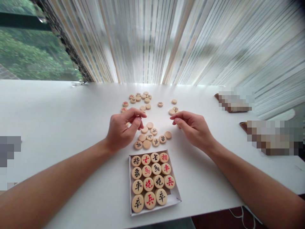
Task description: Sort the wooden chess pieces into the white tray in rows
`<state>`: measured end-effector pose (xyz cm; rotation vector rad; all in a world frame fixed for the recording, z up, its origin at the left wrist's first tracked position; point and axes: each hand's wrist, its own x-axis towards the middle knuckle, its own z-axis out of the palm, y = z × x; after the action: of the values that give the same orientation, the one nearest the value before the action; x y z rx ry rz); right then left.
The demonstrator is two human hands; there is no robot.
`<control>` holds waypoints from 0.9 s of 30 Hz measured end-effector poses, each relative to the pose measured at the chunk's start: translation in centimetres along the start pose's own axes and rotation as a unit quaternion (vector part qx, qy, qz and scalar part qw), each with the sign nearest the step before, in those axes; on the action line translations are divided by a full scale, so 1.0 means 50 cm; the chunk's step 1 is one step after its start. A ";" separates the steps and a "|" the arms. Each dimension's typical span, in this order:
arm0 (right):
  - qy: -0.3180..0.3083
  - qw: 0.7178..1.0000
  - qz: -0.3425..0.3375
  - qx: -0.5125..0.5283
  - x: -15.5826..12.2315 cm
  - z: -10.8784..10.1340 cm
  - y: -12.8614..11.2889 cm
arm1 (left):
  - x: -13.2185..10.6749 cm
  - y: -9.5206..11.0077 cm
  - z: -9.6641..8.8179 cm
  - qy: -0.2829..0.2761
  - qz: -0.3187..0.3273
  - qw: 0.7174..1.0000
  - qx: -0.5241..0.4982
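Above the white table (pixel 71 127), my left hand (pixel 124 128) hovers with its fingers loosely bent and a gap between index finger and thumb. My right hand (pixel 194 128) is opposite, its thumb and index tips drawn close, and no piece shows between them. Between and below the hands lie loose wooden Chinese chess pieces (pixel 149 136), some showing black characters and others blank sides. In front of me, a shallow white cardboard box (pixel 175 197) holds stacked pieces in rows, with red and black characters facing up. Its near right corner shows bare cardboard.
Farther back, more pieces (pixel 138 98) are scattered, with a few red characters among them. One piece (pixel 174 101) lies beyond my right hand. Two blurred-out brown-edged objects (pixel 239 109) are on the right. A striped curtain (pixel 143 41) hangs behind the table.
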<state>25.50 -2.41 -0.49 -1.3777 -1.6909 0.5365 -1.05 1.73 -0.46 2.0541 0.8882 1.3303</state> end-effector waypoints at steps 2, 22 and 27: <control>0.006 1.000 0.009 0.014 0.002 -0.001 0.005 | 0.000 -0.001 0.000 0.001 0.003 1.000 0.002; -0.136 0.977 -0.154 -0.054 -0.017 0.012 -0.024 | 0.001 0.003 0.000 -0.055 0.009 0.998 -0.010; -0.142 0.975 -0.167 -0.045 -0.021 0.021 -0.028 | 0.000 0.006 -0.001 -0.091 0.021 0.996 0.003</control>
<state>23.86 -3.60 -0.34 -1.0811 -2.1501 0.4846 -1.04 1.52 -0.21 2.1691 0.7730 1.1414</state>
